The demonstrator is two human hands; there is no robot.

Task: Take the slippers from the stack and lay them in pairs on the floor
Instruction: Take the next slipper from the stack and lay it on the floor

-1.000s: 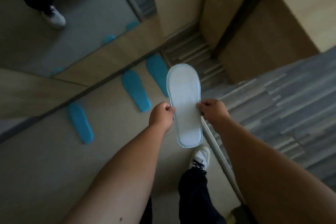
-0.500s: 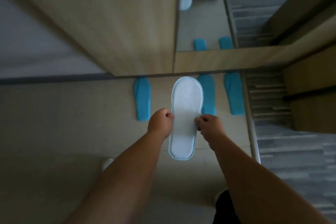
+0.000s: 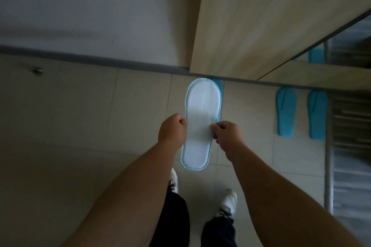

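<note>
I hold a slipper (image 3: 200,124) flat in the air, its pale white sole with blue stitched edge facing up at me. My left hand (image 3: 172,129) pinches its left edge and my right hand (image 3: 226,133) pinches its right edge near the middle. Behind it on the floor a blue slipper (image 3: 219,86) lies mostly hidden, only its right edge showing. Two more blue slippers (image 3: 286,112) (image 3: 317,114) lie side by side as a pair further right, toes toward the cabinet.
A wooden cabinet (image 3: 261,22) stands ahead, with a mirror (image 3: 349,46) at the right reflecting a slipper. A grey wall and skirting run at the left, with a small metal door stop (image 3: 37,70) on the tiled floor. My white shoes (image 3: 226,202) stand below. Striped carpet lies at the right.
My view has swung left: the pair of blue slippers has shifted to the right and the single blue one now lies behind the held slipper. My grip on the slipper is unchanged.
</note>
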